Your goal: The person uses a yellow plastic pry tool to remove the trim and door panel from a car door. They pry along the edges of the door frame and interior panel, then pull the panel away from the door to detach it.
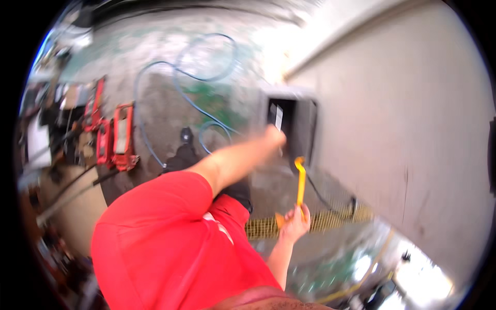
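Closest is the right hand (295,227), below the grey box (289,93). Its fingers are wrapped around a yellow tool (301,187), just under the box, with the bent tip up. The tool looks stiff and fairly light, maybe a bit slippery; the straight part seems best to hold. The left hand (276,137) is by the box's dark opening, too blurry to tell how its fingers are. Farther off, left of the box, are a blue hose (206,114) and a red jack (123,134).
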{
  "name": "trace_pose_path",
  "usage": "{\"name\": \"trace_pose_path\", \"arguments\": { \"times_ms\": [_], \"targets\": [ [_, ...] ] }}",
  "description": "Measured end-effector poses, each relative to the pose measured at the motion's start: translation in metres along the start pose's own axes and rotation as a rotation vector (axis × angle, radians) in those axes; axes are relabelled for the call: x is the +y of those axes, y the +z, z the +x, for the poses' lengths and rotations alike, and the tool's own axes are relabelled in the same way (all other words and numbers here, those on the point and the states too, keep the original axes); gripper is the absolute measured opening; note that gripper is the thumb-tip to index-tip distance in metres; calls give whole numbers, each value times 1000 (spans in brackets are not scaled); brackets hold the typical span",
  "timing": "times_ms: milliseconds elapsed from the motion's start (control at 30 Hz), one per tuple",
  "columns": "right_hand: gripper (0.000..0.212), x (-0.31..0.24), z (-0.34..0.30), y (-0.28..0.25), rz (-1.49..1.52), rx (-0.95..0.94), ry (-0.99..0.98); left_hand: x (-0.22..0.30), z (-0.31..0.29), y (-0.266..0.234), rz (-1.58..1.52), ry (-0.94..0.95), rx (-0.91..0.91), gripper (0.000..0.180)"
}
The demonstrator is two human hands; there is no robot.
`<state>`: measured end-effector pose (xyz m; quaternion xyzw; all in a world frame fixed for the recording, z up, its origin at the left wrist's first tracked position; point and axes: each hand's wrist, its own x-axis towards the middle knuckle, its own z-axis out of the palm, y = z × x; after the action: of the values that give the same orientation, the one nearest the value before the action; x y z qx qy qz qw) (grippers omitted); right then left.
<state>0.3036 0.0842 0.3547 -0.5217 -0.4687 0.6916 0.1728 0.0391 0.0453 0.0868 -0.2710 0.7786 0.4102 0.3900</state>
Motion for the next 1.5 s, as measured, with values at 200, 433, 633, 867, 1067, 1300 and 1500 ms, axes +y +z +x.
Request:
{"name": "trace_pose_path", "arguments": {
  "times_ms": [200, 433, 633, 867, 1067, 1300, 1500],
  "targets": [
    [19, -25, 16, 68, -97, -206, -124, 13, -157, -148, -403, 510, -559, 15],
    [22, 65, -79, 383, -277, -641, -85, -77, -82, -545, -448, 644, -377, 17],
    [19, 107, -206, 603, -500, -1269, -27, -148, -93, -753, -818, 797, 1, 22],
    [23, 160, -280, 790, -658, -1578, 93, -163, -46, -887, -1342, 876, 78, 27],
    [24, 208, -324, 973, -680, -1842, -70, -122, 25, -1027, -1338, 808, 90, 31],
    [22, 228, -406, 1182, -918, -2137, -102, -108, 78, -1189, -1576, 734, 392, 20],
    [28, 301, -494, 1320, -761, -2288, 149, -145, 135, -1332, -1726, 778, 531, 25]
  ]
}}
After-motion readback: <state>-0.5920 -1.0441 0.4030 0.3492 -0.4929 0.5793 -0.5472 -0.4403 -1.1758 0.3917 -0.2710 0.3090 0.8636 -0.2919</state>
